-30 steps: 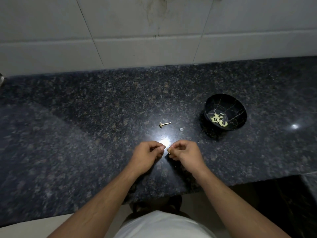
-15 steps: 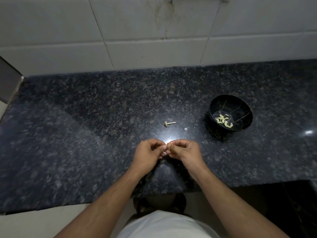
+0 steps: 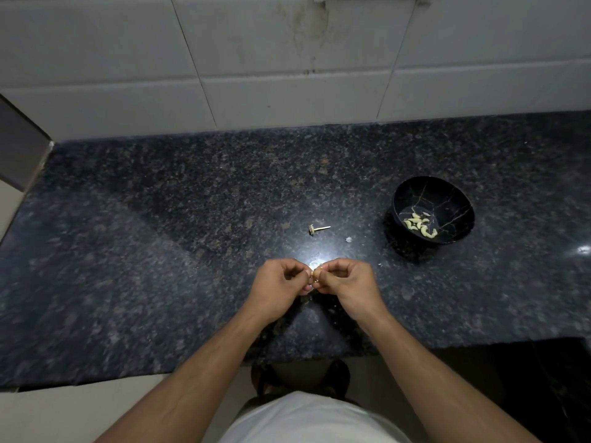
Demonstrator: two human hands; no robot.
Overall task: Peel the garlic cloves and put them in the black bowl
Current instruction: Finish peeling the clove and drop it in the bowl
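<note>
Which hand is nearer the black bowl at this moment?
The right. The right hand lies left of and nearer the camera than the black bowl, apart from it. The left hand is farther left, meeting the right at the garlic clove.

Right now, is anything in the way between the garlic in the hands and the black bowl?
Nothing visible. The garlic clove is pinched between both hands, and only bare countertop with tiny peel flecks lies toward the black bowl.
</note>
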